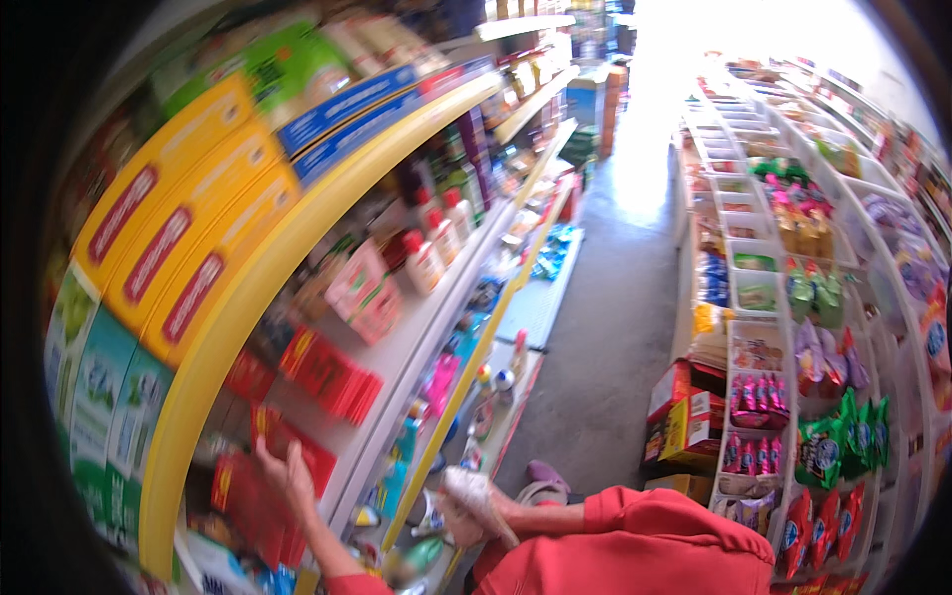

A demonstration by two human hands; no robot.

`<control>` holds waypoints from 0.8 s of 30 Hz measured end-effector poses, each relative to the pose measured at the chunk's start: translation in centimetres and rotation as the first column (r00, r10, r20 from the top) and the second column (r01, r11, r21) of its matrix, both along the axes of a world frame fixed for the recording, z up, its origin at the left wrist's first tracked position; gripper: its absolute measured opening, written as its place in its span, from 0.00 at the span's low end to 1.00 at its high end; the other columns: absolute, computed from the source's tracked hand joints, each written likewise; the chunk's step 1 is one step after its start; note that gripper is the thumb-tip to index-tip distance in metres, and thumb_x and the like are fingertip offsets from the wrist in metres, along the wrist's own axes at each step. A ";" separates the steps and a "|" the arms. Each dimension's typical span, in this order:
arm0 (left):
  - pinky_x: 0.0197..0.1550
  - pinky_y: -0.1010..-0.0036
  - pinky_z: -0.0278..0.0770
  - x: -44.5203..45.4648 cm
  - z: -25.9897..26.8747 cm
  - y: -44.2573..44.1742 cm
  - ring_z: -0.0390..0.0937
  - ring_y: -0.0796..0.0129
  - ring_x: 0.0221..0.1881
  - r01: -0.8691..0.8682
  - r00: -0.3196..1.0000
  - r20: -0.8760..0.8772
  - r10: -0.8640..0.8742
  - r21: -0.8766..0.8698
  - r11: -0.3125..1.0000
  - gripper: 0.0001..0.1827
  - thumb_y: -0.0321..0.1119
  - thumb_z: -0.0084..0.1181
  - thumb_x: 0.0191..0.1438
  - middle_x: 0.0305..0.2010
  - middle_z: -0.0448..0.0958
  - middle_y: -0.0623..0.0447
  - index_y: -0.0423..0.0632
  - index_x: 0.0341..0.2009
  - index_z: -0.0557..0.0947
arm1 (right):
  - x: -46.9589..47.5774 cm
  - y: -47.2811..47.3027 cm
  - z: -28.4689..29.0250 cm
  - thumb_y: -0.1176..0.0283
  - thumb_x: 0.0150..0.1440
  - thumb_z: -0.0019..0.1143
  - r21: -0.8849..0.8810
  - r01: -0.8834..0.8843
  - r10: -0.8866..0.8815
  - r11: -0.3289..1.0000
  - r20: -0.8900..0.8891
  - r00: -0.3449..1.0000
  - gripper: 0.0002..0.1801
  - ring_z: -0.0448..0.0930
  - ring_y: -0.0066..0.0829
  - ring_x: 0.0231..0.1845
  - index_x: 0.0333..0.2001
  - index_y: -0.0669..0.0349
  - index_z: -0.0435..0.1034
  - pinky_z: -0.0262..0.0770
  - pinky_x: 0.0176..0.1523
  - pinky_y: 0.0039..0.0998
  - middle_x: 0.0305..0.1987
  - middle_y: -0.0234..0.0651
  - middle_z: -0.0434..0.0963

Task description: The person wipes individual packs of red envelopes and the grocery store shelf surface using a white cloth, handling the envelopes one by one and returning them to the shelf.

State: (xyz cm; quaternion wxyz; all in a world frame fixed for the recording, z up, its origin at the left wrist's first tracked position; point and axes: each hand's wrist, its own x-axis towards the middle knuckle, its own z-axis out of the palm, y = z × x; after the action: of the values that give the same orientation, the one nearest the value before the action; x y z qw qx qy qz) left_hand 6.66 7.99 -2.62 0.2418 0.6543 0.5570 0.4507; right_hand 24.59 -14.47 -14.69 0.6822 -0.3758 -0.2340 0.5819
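My left hand point(288, 476) reaches into the shelf on the left, its fingers spread over stacks of red packets. Blur hides whether its fingertips touch the lower red packets point(253, 502). Behind that hand stands another row of red packets point(331, 375) on the white shelf board point(401, 327). Low in front of me, my right hand point(491, 513) grips a white cloth-like bundle point(467, 485). What the bundle is made of is too blurred to tell. Both arms wear red sleeves.
Yellow cartons point(175, 216) sit above a curved yellow shelf edge point(223, 327). White-and-red bottles point(428, 260) stand farther along. Lower shelves carry mixed goods. A grey floor aisle point(595, 320) separates them from white bins point(755, 286) of bagged snacks; open cardboard boxes point(688, 416) sit beside these.
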 end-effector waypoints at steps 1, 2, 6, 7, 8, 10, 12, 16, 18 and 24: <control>0.57 0.65 0.60 2.7 2.5 -3.0 0.64 0.52 0.55 -0.030 0.999 -0.020 0.030 -0.009 1.000 0.31 0.36 0.53 0.48 0.56 0.63 0.38 0.38 0.56 0.63 | 0.7 0.0 -0.1 0.63 0.56 0.49 -0.047 0.010 -0.011 0.999 -0.013 1.000 0.10 0.70 0.20 0.29 0.36 0.59 0.68 0.67 0.31 0.22 0.29 0.28 0.69; 0.54 0.67 0.63 2.5 1.7 -3.5 0.67 0.55 0.51 -0.057 0.993 0.107 0.052 0.045 0.997 0.30 0.36 0.53 0.48 0.54 0.66 0.42 0.40 0.56 0.64 | 1.0 0.0 0.5 0.63 0.56 0.49 -0.075 0.000 -0.004 0.997 -0.051 0.999 0.11 0.71 0.21 0.30 0.36 0.59 0.68 0.68 0.33 0.23 0.30 0.29 0.70; 0.28 0.79 0.68 4.4 3.1 -11.4 0.68 0.73 0.29 0.199 0.631 0.766 -0.122 -0.008 0.980 0.28 0.28 0.50 0.46 0.38 0.71 0.51 0.40 0.54 0.65 | 2.5 0.8 4.9 0.61 0.56 0.47 -0.201 0.047 -0.094 0.979 -0.232 0.968 0.13 0.73 0.23 0.32 0.38 0.59 0.67 0.70 0.37 0.25 0.33 0.30 0.72; 0.43 0.67 0.73 2.8 0.9 -12.9 0.72 0.63 0.42 0.286 0.596 0.766 -0.243 0.081 0.955 0.30 0.34 0.49 0.48 0.49 0.68 0.48 0.41 0.56 0.63 | 2.3 1.3 7.0 0.63 0.57 0.46 -0.208 0.043 -0.097 0.977 -0.258 0.961 0.12 0.73 0.23 0.30 0.39 0.59 0.67 0.71 0.35 0.27 0.32 0.30 0.71; 0.47 0.65 0.72 2.8 -0.3 -14.7 0.71 0.60 0.46 0.333 0.481 0.837 -0.260 0.100 0.938 0.33 0.34 0.50 0.46 0.52 0.67 0.47 0.41 0.58 0.60 | 2.7 2.0 8.6 0.62 0.56 0.47 -0.154 0.031 -0.074 0.988 -0.281 0.957 0.12 0.71 0.22 0.28 0.38 0.59 0.67 0.71 0.36 0.27 0.30 0.30 0.70; 0.52 0.67 0.69 2.2 -2.0 -17.8 0.68 0.59 0.51 0.434 0.347 0.889 -0.297 0.128 0.892 0.39 0.33 0.54 0.41 0.55 0.65 0.47 0.42 0.60 0.56 | 3.3 3.6 10.1 0.64 0.55 0.48 0.004 0.170 -0.170 0.985 0.025 0.985 0.09 0.68 0.22 0.24 0.34 0.59 0.66 0.70 0.34 0.28 0.27 0.30 0.69; 0.52 0.70 0.65 2.7 -2.6 -20.3 0.67 0.63 0.48 0.480 0.180 0.954 -0.239 0.127 0.868 0.43 0.29 0.54 0.40 0.53 0.66 0.47 0.45 0.63 0.53 | 2.9 5.1 10.3 0.68 0.53 0.48 0.358 0.209 -0.396 0.910 0.604 0.692 0.06 0.65 0.24 0.22 0.31 0.59 0.66 0.70 0.33 0.30 0.26 0.30 0.67; 0.59 0.63 0.60 5.2 -3.6 -20.7 0.62 0.61 0.58 0.414 0.213 0.969 -0.127 0.028 0.910 0.32 0.44 0.42 0.55 0.59 0.62 0.49 0.45 0.61 0.56 | -4.0 4.8 9.2 0.72 0.46 0.50 0.144 -0.100 -0.150 0.985 0.987 -0.050 0.13 0.70 0.38 0.33 0.38 0.61 0.67 0.68 0.43 0.34 0.33 0.38 0.69; 0.61 0.65 0.57 4.6 -5.0 -20.2 0.60 0.62 0.60 0.472 0.022 1.000 0.020 -0.028 0.881 0.32 0.52 0.37 0.58 0.60 0.62 0.50 0.45 0.61 0.58 | -6.9 3.2 8.7 0.70 0.47 0.51 0.119 -0.196 -0.110 0.973 0.992 0.059 0.16 0.69 0.41 0.48 0.42 0.60 0.67 0.66 0.49 0.35 0.41 0.41 0.70; 0.59 0.67 0.60 3.9 -4.1 -21.2 0.62 0.63 0.58 0.627 0.041 0.997 0.061 -0.074 0.776 0.34 0.53 0.44 0.56 0.58 0.62 0.50 0.45 0.60 0.57 | -4.9 3.0 4.4 0.57 0.44 0.54 0.346 -0.259 -0.322 0.902 0.938 0.131 0.37 0.47 0.48 0.67 0.57 0.57 0.56 0.47 0.61 0.47 0.67 0.45 0.44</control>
State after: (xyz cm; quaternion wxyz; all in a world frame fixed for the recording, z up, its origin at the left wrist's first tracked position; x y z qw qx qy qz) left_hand 10.58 -13.20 -6.72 0.7956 0.1969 0.1952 0.5387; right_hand 19.66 -11.49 -10.27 0.4320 -0.5084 -0.7375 0.1044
